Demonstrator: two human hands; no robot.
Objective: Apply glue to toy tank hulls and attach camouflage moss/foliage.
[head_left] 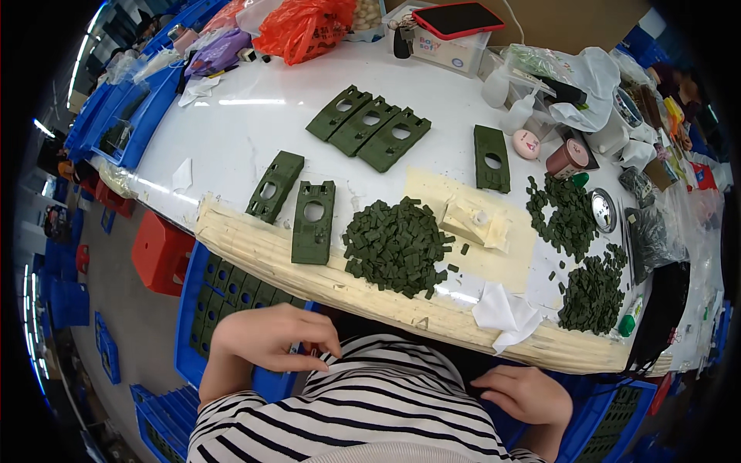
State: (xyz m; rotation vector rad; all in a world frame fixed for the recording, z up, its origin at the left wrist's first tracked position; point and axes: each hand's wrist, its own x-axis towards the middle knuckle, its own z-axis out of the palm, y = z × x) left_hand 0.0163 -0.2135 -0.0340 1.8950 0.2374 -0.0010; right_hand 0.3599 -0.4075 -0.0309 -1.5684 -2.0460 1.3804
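My left hand (pixel 276 336) hovers over the blue crate at my left, in front of my striped shirt. Its fingers are loosely bent and apart, and I see nothing held. Low at the right, my right hand (pixel 531 395) is off the table's front edge, fingers loosely spread and holding nothing visible. Nearest the left hand on the table lies a dark green plastic hull-shaped part (pixel 312 245) with a round hole. Another tilted green part (pixel 275 187) lies beside it. A heap of small green pieces (pixel 395 266) is at the front middle.
Three matching green parts (pixel 369 127) lie farther back, and one more (pixel 492 176) at right. Two piles of small pieces (pixel 590 293), (pixel 562 216) flank a round metal lid (pixel 604 211). A taped block (pixel 475 220), white tissue (pixel 505 315) and blue crate (pixel 185 339) are nearby.
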